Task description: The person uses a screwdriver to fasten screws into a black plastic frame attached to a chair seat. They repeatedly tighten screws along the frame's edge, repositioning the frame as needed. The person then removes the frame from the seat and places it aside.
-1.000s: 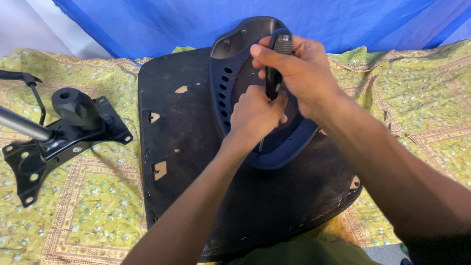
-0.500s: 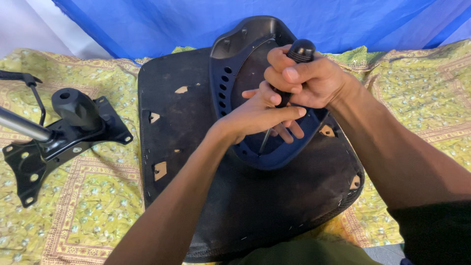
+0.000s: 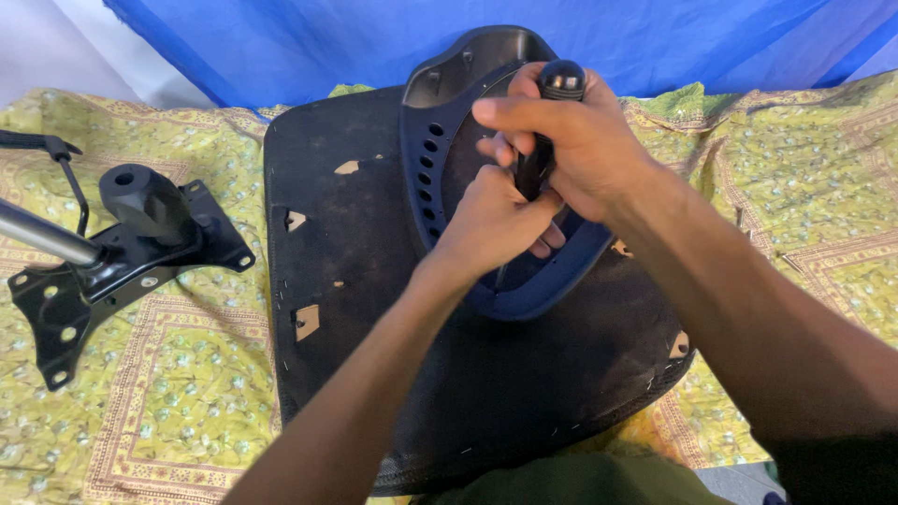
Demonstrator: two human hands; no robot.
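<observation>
The right hand (image 3: 580, 140) is squeezing the screwdriver (image 3: 547, 122) tight, the left hand (image 3: 496, 224) is pinching its shaft, keeping it straight over the armrest (image 3: 440, 159).

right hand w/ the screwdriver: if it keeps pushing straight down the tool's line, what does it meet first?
Likely the left hand, which is wrapped around the shaft just below the right hand on the screwdriver. Past it lies the black plastic bracket on the seat underside; depth is unclear.

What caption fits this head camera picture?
Both hands, right hand and left hand, grip a black screwdriver over an upturned chair seat.
</observation>
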